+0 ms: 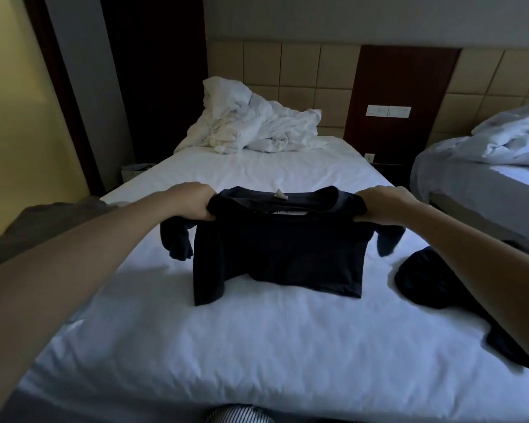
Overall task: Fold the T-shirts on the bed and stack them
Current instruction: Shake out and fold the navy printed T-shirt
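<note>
Head cam shows both hands, left hand (pixel 196 203) and right hand (pixel 382 206), each clamped on a shoulder of the dark T-shirt (pixel 275 254), holding it up over the white bed (pixel 196 346) with the hem touching the sheet. Looks like the lay-it-flat step, so next is probably lowering it smoothly without bunching the sleeves. Another dark shirt (pixel 434 282) sits crumpled just right of it, under the right arm.
</note>
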### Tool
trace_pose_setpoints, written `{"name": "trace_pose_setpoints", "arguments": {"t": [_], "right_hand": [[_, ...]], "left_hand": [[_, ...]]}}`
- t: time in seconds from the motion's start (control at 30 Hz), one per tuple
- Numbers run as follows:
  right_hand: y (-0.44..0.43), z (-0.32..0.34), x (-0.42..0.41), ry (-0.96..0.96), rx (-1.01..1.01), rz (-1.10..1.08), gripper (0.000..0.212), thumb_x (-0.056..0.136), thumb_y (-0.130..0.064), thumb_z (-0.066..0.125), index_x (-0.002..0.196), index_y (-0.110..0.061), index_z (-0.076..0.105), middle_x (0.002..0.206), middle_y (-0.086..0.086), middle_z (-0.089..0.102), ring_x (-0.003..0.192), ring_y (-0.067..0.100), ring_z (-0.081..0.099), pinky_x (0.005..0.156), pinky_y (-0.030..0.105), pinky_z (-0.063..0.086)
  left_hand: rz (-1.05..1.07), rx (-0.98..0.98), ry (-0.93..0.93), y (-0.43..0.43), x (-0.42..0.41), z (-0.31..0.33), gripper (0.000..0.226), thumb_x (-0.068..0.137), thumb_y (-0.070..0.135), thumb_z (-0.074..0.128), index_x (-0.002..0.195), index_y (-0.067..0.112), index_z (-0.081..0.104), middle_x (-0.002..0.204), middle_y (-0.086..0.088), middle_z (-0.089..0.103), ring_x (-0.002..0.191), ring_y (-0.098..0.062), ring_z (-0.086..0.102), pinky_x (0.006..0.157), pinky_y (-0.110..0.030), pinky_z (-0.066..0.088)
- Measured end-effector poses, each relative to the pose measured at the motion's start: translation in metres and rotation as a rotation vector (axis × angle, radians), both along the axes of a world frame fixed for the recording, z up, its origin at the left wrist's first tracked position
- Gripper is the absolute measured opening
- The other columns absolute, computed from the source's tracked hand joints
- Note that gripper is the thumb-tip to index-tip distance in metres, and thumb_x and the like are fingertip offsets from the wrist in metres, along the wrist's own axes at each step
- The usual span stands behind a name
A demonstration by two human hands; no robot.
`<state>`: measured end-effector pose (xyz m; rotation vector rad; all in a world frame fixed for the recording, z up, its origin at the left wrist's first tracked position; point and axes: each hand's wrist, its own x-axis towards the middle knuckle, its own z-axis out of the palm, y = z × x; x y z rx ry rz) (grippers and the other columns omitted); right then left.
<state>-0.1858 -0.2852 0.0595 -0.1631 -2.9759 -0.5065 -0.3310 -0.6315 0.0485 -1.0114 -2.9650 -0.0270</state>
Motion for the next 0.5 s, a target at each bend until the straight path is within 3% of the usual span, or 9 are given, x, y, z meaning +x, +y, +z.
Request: {"name": "trace_pose_setpoints", "arguments": {"t": [0.1, 0.23, 0.37, 0.5], "right_hand": [[0.008, 0.003, -0.023, 0.14, 0.057, -0.014, 0.033, 0.092, -0.051, 0.045, 0.106, -0.022, 0.052, 0.099, 0.002, 0.063, 0.093, 0.026, 0.06, 0.064, 0.031, 0.034], [0.022, 0.027, -0.069, 0.388, 0.104, 0.009, 0.027, 0.096, -0.042, 0.043, 0.102, -0.017, 0.051, 0.092, 0.005, 0.065, 0.085, 0.029, 0.062, 0.064, 0.031, 0.033], [0.039, 0.063, -0.122, 0.577, 0.173, -0.022, 0.015, 0.094, -0.024, 0.049, 0.104, -0.014, 0.053, 0.09, 0.008, 0.067, 0.087, 0.028, 0.063, 0.067, 0.032, 0.033], [0.053, 0.065, -0.171, 0.674, 0.089, -0.074, 0.017, 0.092, -0.023, 0.055, 0.106, -0.013, 0.054, 0.096, 0.009, 0.066, 0.094, 0.028, 0.06, 0.078, 0.036, 0.039]], "left_hand": [[0.008, 0.075, 0.133, 0.006, -0.018, 0.008, 0.025, 0.086, 0.033, 0.061, 0.07, 0.017, 0.052, 0.068, 0.003, 0.053, 0.07, -0.022, 0.055, 0.057, -0.03, 0.038], [0.008, 0.236, 0.444, 0.021, -0.054, 0.04, 0.023, 0.093, 0.027, 0.05, 0.076, 0.012, 0.05, 0.062, 0.007, 0.039, 0.06, -0.016, 0.047, 0.05, -0.027, 0.022], [0.031, 0.254, 0.744, 0.042, -0.109, 0.082, 0.019, 0.092, 0.027, 0.051, 0.096, 0.009, 0.056, 0.08, -0.012, 0.061, 0.075, -0.034, 0.06, 0.055, -0.032, 0.036], [0.109, 0.33, 0.811, 0.073, -0.158, 0.081, 0.02, 0.091, 0.024, 0.053, 0.106, 0.01, 0.054, 0.088, -0.015, 0.063, 0.077, -0.034, 0.061, 0.055, -0.035, 0.04]]}}
